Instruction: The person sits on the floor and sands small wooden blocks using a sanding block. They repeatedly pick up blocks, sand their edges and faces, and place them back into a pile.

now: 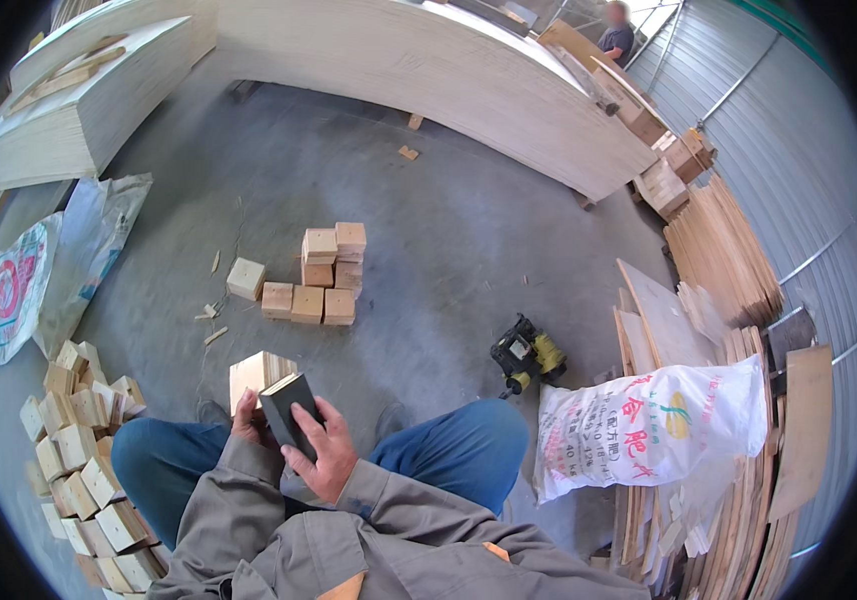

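At lower centre, a dark rectangular block (pixel 290 410) is grasped by the right hand (pixel 321 455); a wooden block (pixel 257 375) behind it is clasped by the left hand (pixel 248 420). A printed white sack (pixel 649 425), contents hidden, lies right.

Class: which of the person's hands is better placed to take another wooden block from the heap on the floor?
Left. The heap lies on the person's left, nearest the left hand; the right hand holds a dark block.
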Demonstrator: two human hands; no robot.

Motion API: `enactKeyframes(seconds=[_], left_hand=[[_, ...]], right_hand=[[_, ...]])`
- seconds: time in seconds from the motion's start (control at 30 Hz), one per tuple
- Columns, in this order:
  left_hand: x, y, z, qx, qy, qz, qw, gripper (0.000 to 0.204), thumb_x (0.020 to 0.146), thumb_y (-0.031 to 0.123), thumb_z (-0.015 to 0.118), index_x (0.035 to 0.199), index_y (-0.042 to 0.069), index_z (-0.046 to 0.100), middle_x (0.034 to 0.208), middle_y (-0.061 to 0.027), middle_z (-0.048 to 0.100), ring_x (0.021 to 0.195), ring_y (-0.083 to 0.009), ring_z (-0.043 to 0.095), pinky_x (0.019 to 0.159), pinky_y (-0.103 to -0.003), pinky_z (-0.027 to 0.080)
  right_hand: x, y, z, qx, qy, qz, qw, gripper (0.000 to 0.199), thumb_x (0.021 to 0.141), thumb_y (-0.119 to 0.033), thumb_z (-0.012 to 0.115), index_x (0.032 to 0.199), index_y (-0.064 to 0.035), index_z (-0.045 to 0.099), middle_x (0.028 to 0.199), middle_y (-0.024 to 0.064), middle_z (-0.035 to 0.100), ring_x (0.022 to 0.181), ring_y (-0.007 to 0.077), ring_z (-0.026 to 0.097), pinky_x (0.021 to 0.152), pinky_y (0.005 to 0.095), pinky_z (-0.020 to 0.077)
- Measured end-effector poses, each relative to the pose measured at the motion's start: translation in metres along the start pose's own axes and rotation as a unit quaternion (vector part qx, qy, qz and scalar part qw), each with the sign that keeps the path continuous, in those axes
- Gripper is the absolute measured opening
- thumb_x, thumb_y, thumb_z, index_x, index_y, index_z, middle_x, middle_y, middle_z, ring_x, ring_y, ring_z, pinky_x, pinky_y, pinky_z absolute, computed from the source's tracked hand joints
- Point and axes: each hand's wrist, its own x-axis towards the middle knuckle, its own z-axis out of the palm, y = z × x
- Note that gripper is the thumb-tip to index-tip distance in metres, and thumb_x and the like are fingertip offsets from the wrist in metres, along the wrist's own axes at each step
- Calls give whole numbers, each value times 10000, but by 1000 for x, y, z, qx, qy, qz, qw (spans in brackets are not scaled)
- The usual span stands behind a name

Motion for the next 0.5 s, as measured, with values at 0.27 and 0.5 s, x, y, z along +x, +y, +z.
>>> enactKeyframes(seconds=[0.27,0.5], left_hand=[[8,-34,-13,-44,165,8,985,607,860,362,811,1361,105,585,1227,-114,675,1095,-300,679,922,-494,609],[23,-27,-41,-60,104,-30,992,660,897,537,709,1352,68,624,1223,-151,717,1073,-319,703,933,-454,598]], right_hand=[[44,70,16,7,10,171,985,605,923,-265,691,1455,-16,546,1362,334,516,1229,481,523,1086,512,425],[-3,-1,-12,-31,-50,12,998,613,902,-194,716,1445,26,538,1387,342,494,1245,482,530,1095,503,431]])
